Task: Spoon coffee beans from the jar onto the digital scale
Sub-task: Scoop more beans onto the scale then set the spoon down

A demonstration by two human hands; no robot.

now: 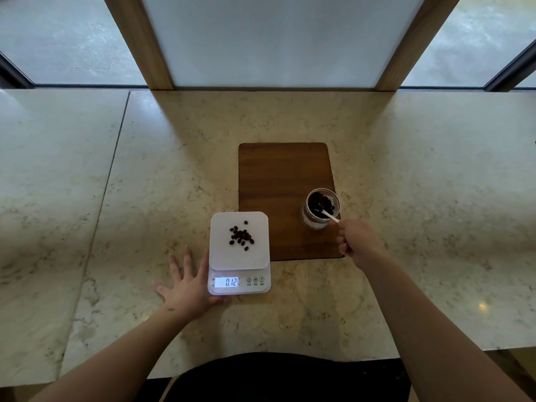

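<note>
On the scale (238, 252) — roughly eighteen beans (241, 235); one jar (320, 208), one spoon (327, 213).

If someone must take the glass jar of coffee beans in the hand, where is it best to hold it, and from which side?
Grip the glass jar around its lower side wall, coming from its left. It stands upright and open on the wooden board, the white spoon leans out over its near-right rim, and the right hand holds that handle, so the top and right side are taken.

polished marble counter (290, 117); matt wood board (282, 175)
</note>
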